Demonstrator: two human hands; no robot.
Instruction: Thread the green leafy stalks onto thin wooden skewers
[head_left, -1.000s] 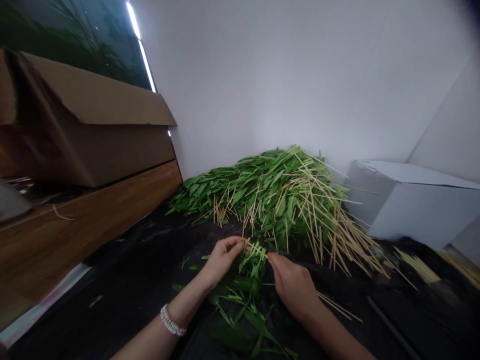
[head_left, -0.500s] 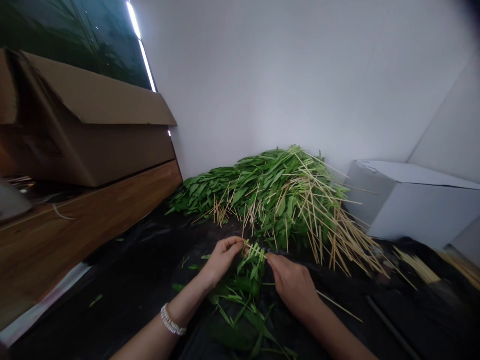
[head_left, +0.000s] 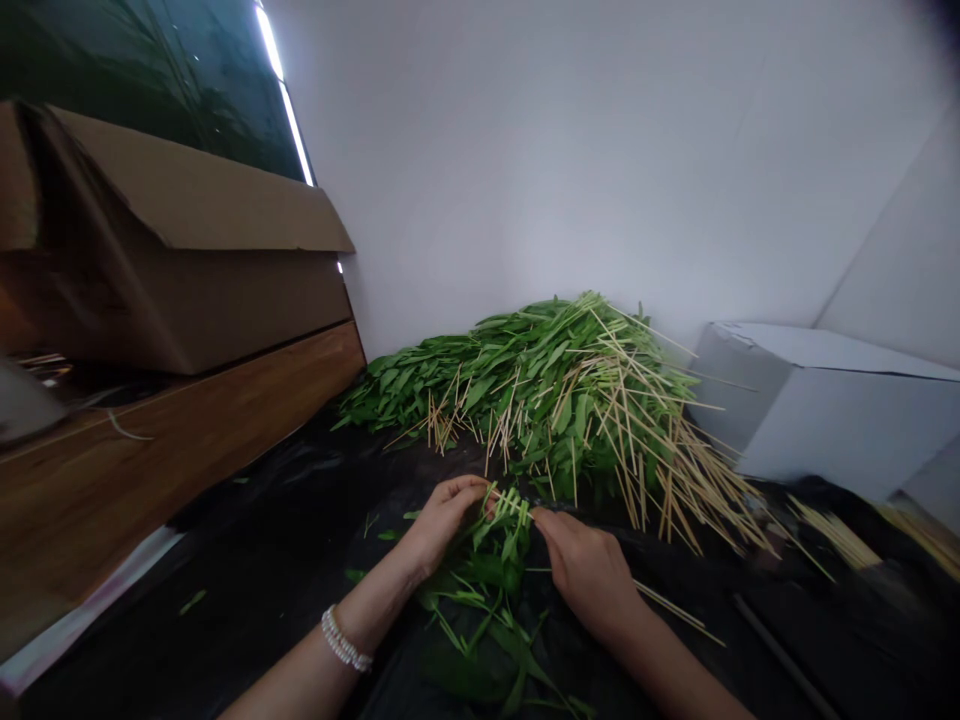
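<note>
Between my hands hangs a small row of leafy green stems (head_left: 511, 535), their pale cut ends up and their leaves pointing down. A thin wooden skewer (head_left: 530, 512) runs across these ends. My left hand (head_left: 444, 520), with a beaded bracelet on the wrist, is closed in a pinch on the stems at the left end of the row. At the right end, my right hand (head_left: 589, 565) has its fingers closed around the skewer. Loose leafy stems (head_left: 487, 630) lie below on the black plastic sheet (head_left: 300, 590). More thin sticks (head_left: 679, 608) show beyond my right wrist.
Against the wall, a large pile of skewered greens (head_left: 517, 350) has many skewers (head_left: 697, 480) jutting out. To its right are a white box (head_left: 847, 400) and a bundle of skewers (head_left: 840, 530). An open cardboard box (head_left: 240, 300) stands on a wooden surface (head_left: 247, 385) at left.
Both hands keep nearly the same place and grip on the stems and skewer. A second thin stick now shows beside the one beyond my right wrist.
</note>
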